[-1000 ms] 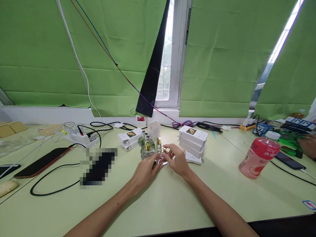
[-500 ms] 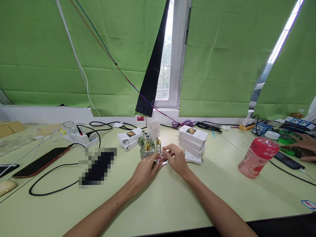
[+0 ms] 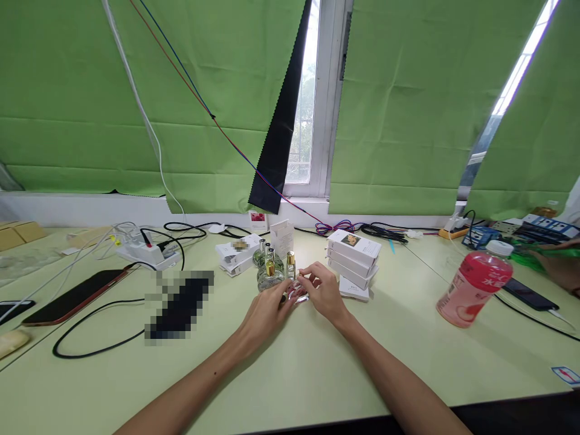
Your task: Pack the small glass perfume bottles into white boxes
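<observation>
Between my two hands, a small clear glass bottle [image 3: 299, 297] with a pinkish tint lies low at the table top, partly covered by fingers. My left hand [image 3: 270, 305] grips its left side, a small dark round piece showing by the thumb. My right hand [image 3: 324, 292] pinches it from the right with bent fingers. Just beyond stand several glass perfume bottles [image 3: 267, 279] with silver and gold tops. One gold-topped bottle [image 3: 290, 266] stands right behind the fingers. A stack of white boxes [image 3: 352, 258] is beside my right hand, with a flat white box [image 3: 354, 289] in front.
More white boxes [image 3: 235, 252] lie behind on the left. A pink drink bottle [image 3: 475, 284] stands at right, near a phone [image 3: 531, 294] and a co-worker's hand [image 3: 562, 269]. A power strip [image 3: 149, 251], cables and a tablet-like device [image 3: 77, 296] are at left.
My hands and the glass bottle have stayed almost still. At the far right, the co-worker's hand and the green object by it have shifted.
</observation>
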### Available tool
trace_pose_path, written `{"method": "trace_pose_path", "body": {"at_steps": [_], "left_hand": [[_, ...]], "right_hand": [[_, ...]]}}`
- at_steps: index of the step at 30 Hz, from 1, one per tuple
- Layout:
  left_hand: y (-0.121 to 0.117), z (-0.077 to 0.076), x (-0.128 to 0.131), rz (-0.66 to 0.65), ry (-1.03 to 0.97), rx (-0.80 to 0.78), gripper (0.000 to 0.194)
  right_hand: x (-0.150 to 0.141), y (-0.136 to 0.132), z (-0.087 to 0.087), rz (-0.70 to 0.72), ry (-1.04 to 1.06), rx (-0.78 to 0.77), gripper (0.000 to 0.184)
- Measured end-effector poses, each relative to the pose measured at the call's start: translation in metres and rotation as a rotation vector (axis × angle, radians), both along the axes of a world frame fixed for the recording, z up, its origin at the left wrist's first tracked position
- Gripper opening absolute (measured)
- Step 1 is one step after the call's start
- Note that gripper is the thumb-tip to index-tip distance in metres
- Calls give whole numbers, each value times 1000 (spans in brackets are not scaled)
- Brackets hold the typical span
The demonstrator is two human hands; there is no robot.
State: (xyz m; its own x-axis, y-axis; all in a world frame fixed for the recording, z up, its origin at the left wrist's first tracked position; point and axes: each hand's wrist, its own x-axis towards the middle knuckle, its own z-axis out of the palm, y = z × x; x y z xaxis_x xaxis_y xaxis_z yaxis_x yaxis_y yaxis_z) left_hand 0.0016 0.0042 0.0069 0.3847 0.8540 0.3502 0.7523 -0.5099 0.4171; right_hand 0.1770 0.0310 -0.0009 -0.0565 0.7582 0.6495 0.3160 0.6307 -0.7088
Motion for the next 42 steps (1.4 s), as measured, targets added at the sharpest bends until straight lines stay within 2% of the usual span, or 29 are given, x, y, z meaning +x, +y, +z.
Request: {"method": "trace_pose_path", "body": {"at_steps": [20, 27, 42], "left_hand": [[-2, 3, 1, -6, -14, -2, 22], [-1, 3, 1, -10, -15, -14, 20], [3, -6, -2, 8, 4, -6, 30]], "right_hand": [[-2, -1, 3, -70, 12, 16, 11], [-3, 1, -3, -90, 7, 42, 8], [-4, -3, -4, -106, 10, 68, 6]]}}
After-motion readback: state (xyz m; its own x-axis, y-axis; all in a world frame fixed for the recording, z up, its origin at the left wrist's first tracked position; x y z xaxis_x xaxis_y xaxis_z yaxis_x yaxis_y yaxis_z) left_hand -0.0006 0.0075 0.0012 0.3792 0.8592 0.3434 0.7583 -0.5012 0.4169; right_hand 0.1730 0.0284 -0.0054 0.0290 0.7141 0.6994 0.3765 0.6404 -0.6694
